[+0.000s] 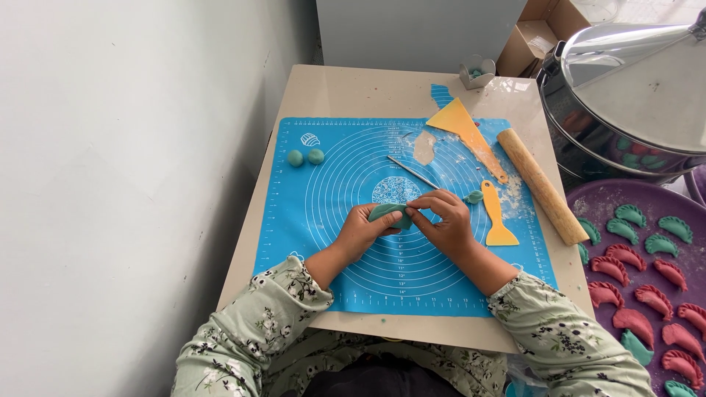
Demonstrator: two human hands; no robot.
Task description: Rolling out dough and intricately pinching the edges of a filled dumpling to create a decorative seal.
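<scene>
Here, both hands meet over the middle of the blue mat (323,242), which lies on a small beige table (353,92). The left hand (362,229) cups a piece of green dough (390,214) from below, its fingers curled round it, and the right hand (445,220) pinches the dough's right end between thumb and fingertips. The dough is folded into a long, half-moon shape and is held just above the mat, near its printed centre.

Two small green dough balls (305,157) sit side by side near the mat's far left corner. A thin metal rod (412,172) lies slanted just beyond the hands. Near the mat's far right corner lies a yellow scraper (465,132), with a flat pale scrap of dough (423,147) beside it. A small yellow spatula (496,215) lies close to the right hand, with a small green lump (474,196) touching its handle end. A wooden rolling pin (542,185) lies slanted along the mat's right edge.

To the right of the table, a purple tray (662,195) carries rows of green and red dumplings (625,265), and a steel steamer pot (632,95) with a tilted lid stands beyond it. A small paper cup (476,72) stands at the table's far edge.
</scene>
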